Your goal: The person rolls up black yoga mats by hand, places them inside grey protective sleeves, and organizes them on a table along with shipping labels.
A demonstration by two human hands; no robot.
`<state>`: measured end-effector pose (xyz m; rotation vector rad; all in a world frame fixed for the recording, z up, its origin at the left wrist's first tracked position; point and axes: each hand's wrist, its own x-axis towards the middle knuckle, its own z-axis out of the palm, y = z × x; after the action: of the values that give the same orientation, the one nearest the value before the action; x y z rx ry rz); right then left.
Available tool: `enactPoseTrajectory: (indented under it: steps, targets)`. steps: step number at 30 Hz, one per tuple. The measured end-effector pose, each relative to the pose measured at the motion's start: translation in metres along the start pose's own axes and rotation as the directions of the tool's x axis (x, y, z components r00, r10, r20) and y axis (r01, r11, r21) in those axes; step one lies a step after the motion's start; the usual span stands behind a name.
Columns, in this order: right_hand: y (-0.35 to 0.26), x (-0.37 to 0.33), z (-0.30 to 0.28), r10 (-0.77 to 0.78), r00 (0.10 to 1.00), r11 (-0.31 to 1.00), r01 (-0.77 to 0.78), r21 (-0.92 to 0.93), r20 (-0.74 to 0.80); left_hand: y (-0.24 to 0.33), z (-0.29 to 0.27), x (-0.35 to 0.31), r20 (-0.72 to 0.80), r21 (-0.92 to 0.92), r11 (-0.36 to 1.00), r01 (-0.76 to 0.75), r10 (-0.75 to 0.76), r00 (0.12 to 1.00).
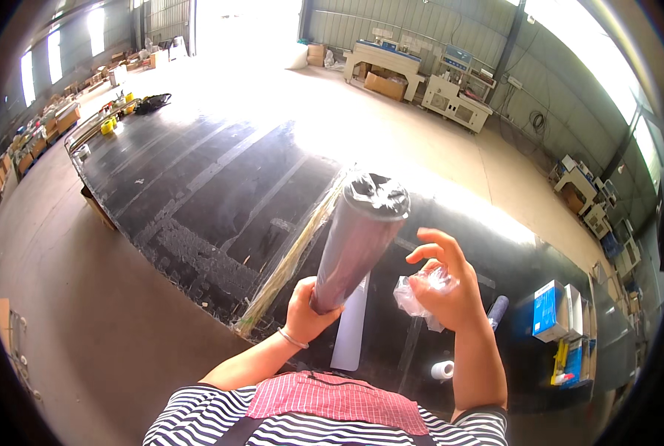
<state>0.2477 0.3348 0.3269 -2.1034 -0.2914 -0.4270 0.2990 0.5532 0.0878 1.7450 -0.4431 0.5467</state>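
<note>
Left hand (307, 312) grasping lower end of dark cylinder (362, 241) above black table (176, 175); long axis slanting away and rightward; right hand (452, 299) holding crumpled clear plastic (408, 297) right of cylinder, apart

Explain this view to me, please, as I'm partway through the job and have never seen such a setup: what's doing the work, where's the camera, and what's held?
There is no machine at work here, just a person's two bare hands. The single picture comes from a wide fisheye camera on their head, looking down, so straight edges bend near the rim.

The left hand holds the lower end of a long, dark grey cylinder, tilted. The right hand has crumpled clear plastic film in its grip.

On the large black table lie a long pale lilac strip, a small white roll and, at right, a blue-and-white box.
</note>
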Motion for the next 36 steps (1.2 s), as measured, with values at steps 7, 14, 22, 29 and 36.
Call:
enactPoseTrajectory:
  steps: [7, 14, 22, 29, 36]
  targets:
    - [-0.049, 0.01, -0.016, -0.503, 0.862, 0.839, 0.505, -0.201, 0.064, 0.013, 0.0, -0.014, 0.161, 0.061, 0.998, -0.031, 0.021, 0.987]
    - [-0.061, 0.006, -0.026, -0.531, 0.824, 0.793, 0.565, -0.227, 0.196, 0.143, -0.091, 0.098, 0.172, -0.065, 0.889, -0.454, 0.458, 0.872]
    - [-0.074, 0.004, -0.022, -0.552, 0.776, 0.763, 0.618, -0.19, 0.307, 0.226, -0.13, 0.151, 0.496, -0.15, 0.772, -0.617, 0.599, 0.629]
    - [-0.077, 0.003, -0.027, -0.571, 0.745, 0.726, 0.655, -0.211, 0.346, 0.256, -0.137, 0.139, 0.577, 0.104, 0.72, -0.687, 0.518, 0.631]
    - [-0.077, 0.009, -0.024, -0.607, 0.727, 0.705, 0.679, -0.207, 0.321, 0.261, -0.135, 0.138, 0.595, 0.164, 0.708, -0.687, 0.484, 0.641]
